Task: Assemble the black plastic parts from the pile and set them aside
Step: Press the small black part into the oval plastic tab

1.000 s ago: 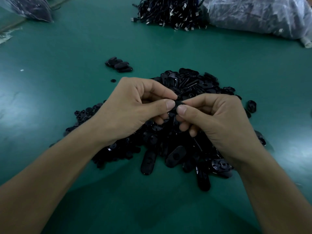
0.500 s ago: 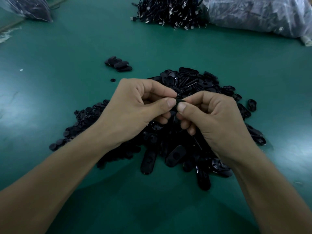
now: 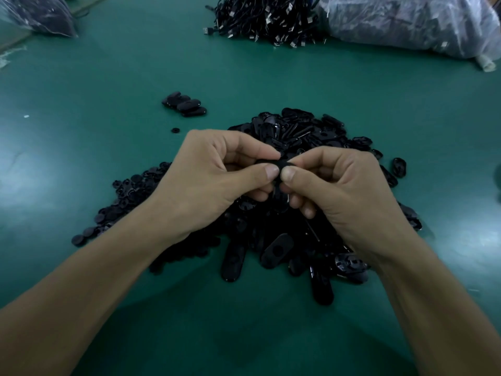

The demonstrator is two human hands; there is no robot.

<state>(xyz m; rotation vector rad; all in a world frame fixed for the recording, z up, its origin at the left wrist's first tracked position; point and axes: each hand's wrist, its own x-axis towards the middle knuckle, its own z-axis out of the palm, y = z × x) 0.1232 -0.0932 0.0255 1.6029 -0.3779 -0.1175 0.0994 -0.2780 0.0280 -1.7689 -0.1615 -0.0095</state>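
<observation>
A big pile of black plastic parts (image 3: 298,137) lies on the green table, oval shells at the right and small round pieces at the left. Above the pile, my left hand (image 3: 214,180) and my right hand (image 3: 339,191) meet thumb to thumb and pinch one small black part (image 3: 273,162) between them. Fingers hide most of that part. A small set of assembled black parts (image 3: 185,104) lies apart at the back left of the pile.
A heap of black cables with metal plugs (image 3: 263,20) sits at the far centre. Clear plastic bags lie at the far right (image 3: 406,23) and far left (image 3: 38,17). One loose round piece (image 3: 175,130) lies near the set-aside parts.
Both hands stay together over the pile, pinching the part; the thumbs have closed in until they touch. Nothing else has moved.
</observation>
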